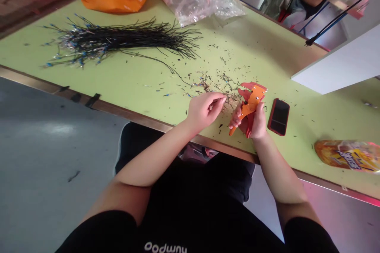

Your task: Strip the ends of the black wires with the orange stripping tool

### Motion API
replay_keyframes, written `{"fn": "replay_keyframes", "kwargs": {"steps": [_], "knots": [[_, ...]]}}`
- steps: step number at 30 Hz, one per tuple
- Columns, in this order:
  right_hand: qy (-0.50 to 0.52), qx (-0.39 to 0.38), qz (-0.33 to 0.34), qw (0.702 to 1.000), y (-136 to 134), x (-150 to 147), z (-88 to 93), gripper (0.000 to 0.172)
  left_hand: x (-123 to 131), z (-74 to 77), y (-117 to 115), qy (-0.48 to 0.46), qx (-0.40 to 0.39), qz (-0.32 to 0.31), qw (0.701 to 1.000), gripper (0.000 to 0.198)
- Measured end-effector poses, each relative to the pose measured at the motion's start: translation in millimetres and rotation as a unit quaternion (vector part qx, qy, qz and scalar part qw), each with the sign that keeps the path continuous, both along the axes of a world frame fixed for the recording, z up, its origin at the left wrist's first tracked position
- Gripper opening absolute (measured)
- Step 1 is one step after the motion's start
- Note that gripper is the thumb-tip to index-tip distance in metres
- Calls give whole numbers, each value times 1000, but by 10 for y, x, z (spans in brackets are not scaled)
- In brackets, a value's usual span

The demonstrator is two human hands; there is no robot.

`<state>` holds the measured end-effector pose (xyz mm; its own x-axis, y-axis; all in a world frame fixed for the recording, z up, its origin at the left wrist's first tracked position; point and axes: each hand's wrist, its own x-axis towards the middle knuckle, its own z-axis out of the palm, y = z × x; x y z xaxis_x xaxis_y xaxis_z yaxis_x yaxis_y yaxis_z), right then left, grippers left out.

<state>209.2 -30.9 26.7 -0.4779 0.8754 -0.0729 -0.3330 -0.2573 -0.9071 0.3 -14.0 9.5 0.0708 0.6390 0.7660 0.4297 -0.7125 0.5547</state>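
Right hand grips orange stripper; left hand pinched, contents unclear; clippings beside stripper, wire bundle farther off.

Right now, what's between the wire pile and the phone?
In the head view, between the wire pile and the phone lie wire scraps and the orange wire stripper, held in the right hand.

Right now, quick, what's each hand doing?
Left hand: fingers pinched together, anything held too small to tell.
Right hand: closed, holding orange plastic wire-stripping pliers.
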Motion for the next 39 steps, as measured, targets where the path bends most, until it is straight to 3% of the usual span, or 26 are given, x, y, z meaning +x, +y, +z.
{"fn": "replay_keyframes", "kwargs": {"steps": [11, 22, 39], "knots": [[9, -21, 141, 990, -18, 16, -104, 75, -7, -79, 45, -7, -71, -17, 997, 30], [-23, -17, 111, 993, -18, 78, -116, 77, -48, -66, 64, 45, -65, -40, 996, 24], [-41, 1, 107, 993, -20, 93, -132, 77, -42, -167, 102, 113, -62, 22, 991, 32]]}}
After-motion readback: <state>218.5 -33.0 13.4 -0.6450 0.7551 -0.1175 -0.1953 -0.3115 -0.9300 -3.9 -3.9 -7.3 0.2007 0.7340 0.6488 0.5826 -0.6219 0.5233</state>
